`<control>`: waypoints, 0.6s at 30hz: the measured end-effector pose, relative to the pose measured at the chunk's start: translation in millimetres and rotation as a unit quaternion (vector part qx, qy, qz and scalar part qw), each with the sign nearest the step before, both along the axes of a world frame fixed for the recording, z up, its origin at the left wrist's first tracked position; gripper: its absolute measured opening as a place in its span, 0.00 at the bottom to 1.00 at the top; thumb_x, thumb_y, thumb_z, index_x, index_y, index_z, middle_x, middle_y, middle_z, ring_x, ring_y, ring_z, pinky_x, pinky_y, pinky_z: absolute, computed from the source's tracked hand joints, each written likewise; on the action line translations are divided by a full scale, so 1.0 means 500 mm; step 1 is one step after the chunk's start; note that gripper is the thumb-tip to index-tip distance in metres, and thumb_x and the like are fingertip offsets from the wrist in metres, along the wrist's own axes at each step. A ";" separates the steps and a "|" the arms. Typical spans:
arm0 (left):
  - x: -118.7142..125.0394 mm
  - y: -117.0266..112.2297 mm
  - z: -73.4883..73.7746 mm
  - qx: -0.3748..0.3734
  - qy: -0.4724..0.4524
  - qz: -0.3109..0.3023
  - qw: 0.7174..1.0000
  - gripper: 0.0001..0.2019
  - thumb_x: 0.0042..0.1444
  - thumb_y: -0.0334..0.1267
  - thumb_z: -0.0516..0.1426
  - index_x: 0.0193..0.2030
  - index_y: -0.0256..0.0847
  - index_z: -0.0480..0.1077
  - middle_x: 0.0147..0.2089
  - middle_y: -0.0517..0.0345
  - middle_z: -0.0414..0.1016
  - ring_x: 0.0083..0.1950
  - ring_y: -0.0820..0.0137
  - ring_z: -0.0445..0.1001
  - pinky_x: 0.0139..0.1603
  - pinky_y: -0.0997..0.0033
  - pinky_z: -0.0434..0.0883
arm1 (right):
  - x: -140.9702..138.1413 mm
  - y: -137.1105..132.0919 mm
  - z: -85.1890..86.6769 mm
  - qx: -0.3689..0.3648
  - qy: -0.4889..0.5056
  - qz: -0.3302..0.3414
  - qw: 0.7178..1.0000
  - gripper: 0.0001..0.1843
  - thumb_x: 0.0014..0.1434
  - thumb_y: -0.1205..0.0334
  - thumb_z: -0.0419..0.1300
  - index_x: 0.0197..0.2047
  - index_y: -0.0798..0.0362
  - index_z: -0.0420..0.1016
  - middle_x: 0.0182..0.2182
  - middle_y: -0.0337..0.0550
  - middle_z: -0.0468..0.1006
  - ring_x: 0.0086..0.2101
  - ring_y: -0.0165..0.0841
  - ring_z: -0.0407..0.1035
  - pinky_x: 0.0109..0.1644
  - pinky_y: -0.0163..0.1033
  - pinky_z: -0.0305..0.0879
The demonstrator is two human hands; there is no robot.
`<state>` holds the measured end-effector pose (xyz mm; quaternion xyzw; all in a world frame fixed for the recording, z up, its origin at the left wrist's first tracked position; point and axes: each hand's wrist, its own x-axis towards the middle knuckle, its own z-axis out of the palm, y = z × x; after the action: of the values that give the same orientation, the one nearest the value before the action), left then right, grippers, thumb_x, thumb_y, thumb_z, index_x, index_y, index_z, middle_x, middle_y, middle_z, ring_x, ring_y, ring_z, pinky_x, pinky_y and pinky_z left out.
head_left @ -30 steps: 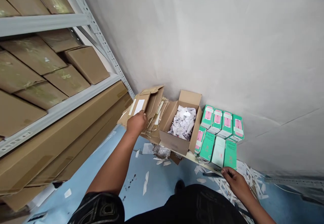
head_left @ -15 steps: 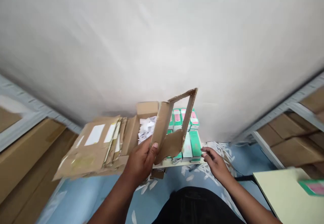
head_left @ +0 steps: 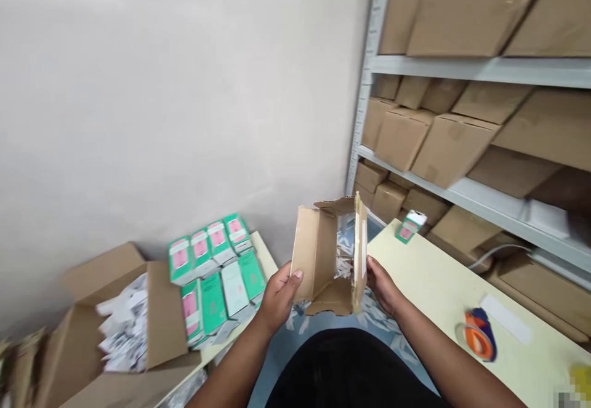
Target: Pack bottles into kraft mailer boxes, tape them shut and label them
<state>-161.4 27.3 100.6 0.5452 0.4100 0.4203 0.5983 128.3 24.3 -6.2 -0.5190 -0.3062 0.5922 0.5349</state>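
Between my hands is a small brown cardboard box, its ends open so that the littered floor shows through it. My left hand grips its left flap, thumb on the near face. On the far side, my right hand holds the right wall, which carries tape and a white label; some of its fingertips are hidden behind the cardboard. To the left stand two rows of green and pink boxes. Beside them is an open carton filled with white paper scraps.
A pale table on the right bears an orange and blue tape dispenser, a white strip and one green box. Behind it rises a metal shelf packed with cartons. Paper strips litter the blue floor.
My view has turned right towards the shelf and table. The cardboard box has moved away from the green boxes, and my right hand, empty before, now holds its right wall.
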 end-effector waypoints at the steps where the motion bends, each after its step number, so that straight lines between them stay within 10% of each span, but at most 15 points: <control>1: 0.046 0.012 -0.010 -0.004 0.006 -0.018 1.000 0.29 0.64 0.56 0.57 0.64 0.39 0.72 0.52 0.49 0.82 0.55 0.54 0.78 0.55 0.56 0.75 | 0.046 -0.012 -0.002 0.000 -0.001 -0.027 1.000 0.27 0.59 0.33 0.61 0.47 0.47 0.74 0.43 0.45 0.82 0.43 0.44 0.77 0.42 0.44 0.74; 8: 0.311 0.092 -0.090 0.039 0.088 -0.108 0.990 0.29 0.63 0.55 0.57 0.66 0.41 0.67 0.62 0.48 0.77 0.64 0.56 0.73 0.64 0.58 0.70 | 0.305 -0.090 -0.015 0.006 -0.027 -0.195 0.980 0.23 0.52 0.48 0.68 0.48 0.46 0.71 0.39 0.41 0.80 0.40 0.40 0.74 0.41 0.42 0.72; 18: 0.496 0.142 -0.157 -0.081 0.017 -0.224 0.971 0.29 0.58 0.50 0.60 0.63 0.40 0.68 0.59 0.48 0.78 0.59 0.55 0.76 0.61 0.57 0.72 | 0.427 -0.154 -0.081 -0.012 -0.045 -0.265 0.963 0.17 0.55 0.49 0.63 0.45 0.45 0.68 0.42 0.39 0.81 0.42 0.41 0.75 0.44 0.43 0.71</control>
<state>86.7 98.6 22.0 0.5794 0.3205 0.2319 0.7126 341.7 -52.8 -46.9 -0.6142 -0.1738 0.4089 0.6522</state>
